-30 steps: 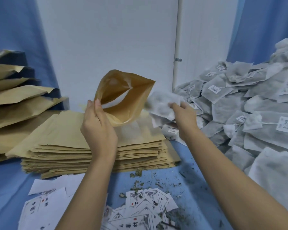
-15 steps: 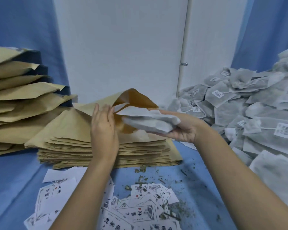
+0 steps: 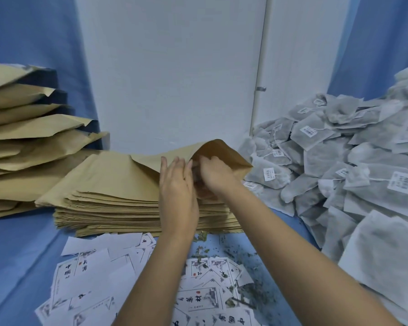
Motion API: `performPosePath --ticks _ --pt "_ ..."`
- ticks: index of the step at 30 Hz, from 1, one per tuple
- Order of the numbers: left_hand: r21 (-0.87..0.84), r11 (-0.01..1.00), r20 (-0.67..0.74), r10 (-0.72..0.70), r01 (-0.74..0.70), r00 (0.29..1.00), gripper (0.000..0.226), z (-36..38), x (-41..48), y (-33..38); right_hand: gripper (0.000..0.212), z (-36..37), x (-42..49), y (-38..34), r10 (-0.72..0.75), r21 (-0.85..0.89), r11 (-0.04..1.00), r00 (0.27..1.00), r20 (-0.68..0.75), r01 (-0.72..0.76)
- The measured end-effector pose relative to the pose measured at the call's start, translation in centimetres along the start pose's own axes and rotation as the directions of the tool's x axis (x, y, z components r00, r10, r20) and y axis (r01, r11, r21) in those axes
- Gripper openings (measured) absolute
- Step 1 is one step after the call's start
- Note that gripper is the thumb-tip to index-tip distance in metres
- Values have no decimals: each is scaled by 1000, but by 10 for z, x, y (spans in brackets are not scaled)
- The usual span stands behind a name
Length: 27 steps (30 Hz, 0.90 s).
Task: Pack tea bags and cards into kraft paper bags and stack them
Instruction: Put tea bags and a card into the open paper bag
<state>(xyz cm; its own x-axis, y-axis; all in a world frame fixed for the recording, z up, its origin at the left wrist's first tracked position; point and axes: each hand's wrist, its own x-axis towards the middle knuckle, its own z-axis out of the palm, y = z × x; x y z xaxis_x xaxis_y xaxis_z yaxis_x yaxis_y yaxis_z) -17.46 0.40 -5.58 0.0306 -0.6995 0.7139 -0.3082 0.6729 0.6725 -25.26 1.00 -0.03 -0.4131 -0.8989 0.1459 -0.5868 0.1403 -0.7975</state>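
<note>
On the stack of flat bags at mid counter, the open bag lies with its mouth toward the viewer. The left hand, its grip spread with fingers straight, rests against the mouth. The right hand reaches inside; whether its grip is closed cannot be told. Tea bags heap at right; cards lie nearest.

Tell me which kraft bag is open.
The kraft bag atop the middle stack: its mouth is lifted open around the right hand; the others lie stacked.
</note>
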Motion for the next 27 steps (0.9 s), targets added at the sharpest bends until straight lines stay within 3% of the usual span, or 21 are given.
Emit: performPosePath --ticks 2,4,8,10,11,13,15,17,18,20,22,24,27 --pt "18 1000 19 14 -14 1000 37 -1 1 -1 38 -1 -3 7 -140 -201 973 983 -118 115" --pt "-8 1000 30 -17 17 999 38 0 0 -3 36 -2 -4 12 -233 -210 957 961 -150 200" --pt "4 1000 -15 -29 29 999 42 3 -9 6 32 1 -1 13 -263 -151 947 954 145 284" --pt "-6 999 -3 -39 39 999 45 6 -11 7 34 1 -2 15 -278 -89 951 944 177 297" --pt "-10 999 5 -40 40 999 46 8 -11 7 36 1 -2 19 -307 -42 948 943 128 314" --pt "-15 999 18 -40 41 999 49 9 -8 8 33 1 -8 31 -370 13 927 922 -111 374" --pt "-20 999 3 -37 37 999 49 11 -5 10 23 -5 -15 50 -350 60 907 824 -445 418" --pt "-39 998 -2 -43 42 999 45 13 -1 10 22 -16 -20 72 -172 158 911 698 -695 382" --pt "-46 998 -5 -42 41 999 44 14 0 8 22 -22 -20 84 -24 266 907 670 -742 327" --pt "-69 997 -7 -44 43 999 42 17 3 6 21 -32 -15 110 314 507 856 674 -668 104" --pt "-85 996 -14 -37 35 999 39 22 5 7 11 -40 -7 135 583 664 732 643 -496 -152" --pt "-92 996 -18 -21 20 1000 39 28 3 11 38 -47 -4 146 761 741 586 537 -363 -330" --pt "-115 993 -1 -11 11 1000 43 38 0 17 68 -54 -2 145 816 881 436 495 -299 -186"
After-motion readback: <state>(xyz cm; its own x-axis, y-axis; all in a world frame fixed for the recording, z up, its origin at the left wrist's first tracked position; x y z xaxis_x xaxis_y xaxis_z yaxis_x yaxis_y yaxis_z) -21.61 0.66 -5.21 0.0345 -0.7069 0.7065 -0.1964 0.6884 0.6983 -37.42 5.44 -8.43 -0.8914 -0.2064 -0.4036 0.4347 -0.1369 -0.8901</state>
